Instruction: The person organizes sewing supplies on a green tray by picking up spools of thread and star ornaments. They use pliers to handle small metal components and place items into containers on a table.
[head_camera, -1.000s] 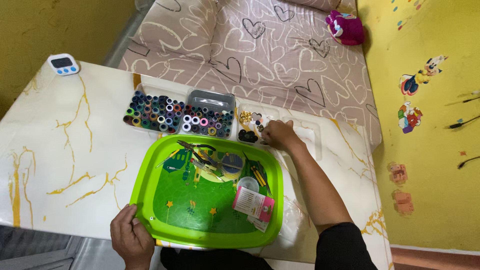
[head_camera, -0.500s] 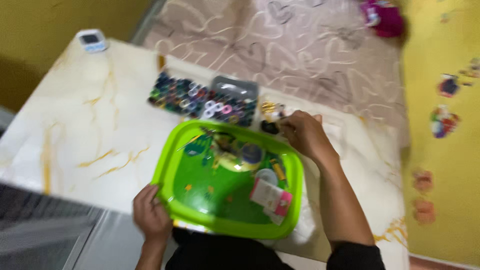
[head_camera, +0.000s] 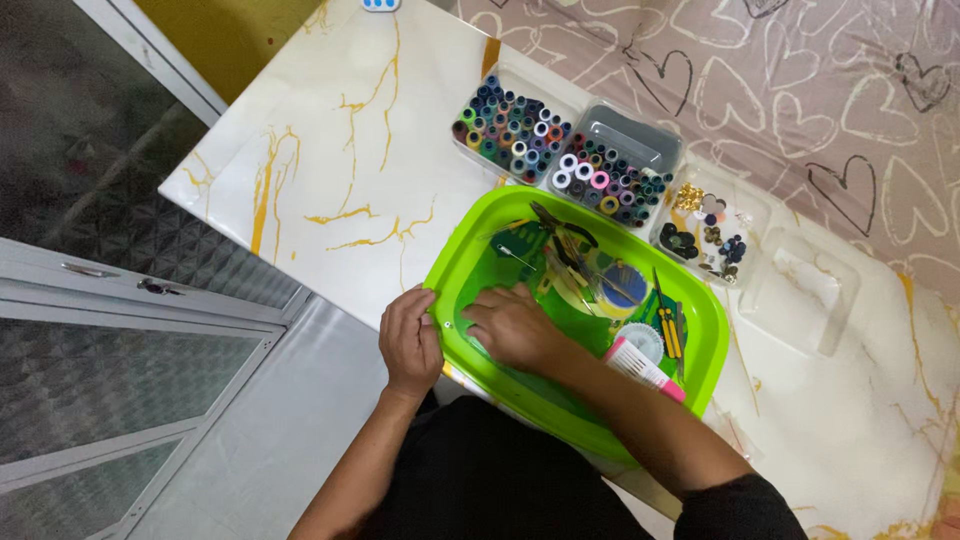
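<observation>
I read this as a home bedroom; a heart-patterned bedspread (head_camera: 800, 90) lies beside the marble-look table (head_camera: 350, 170); boxes of thread spools (head_camera: 510, 130) suggest household sewing

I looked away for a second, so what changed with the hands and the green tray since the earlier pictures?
The right hand left the small box of buttons and came back to rest inside the green tray, palm down. The left hand kept its grip on the tray's near edge. The two thread boxes and the tools in the tray stayed put.

Even, bright overhead light; soft shadows fall beneath the fingers, with mild sheen and slightly soft focus throughout.
</observation>
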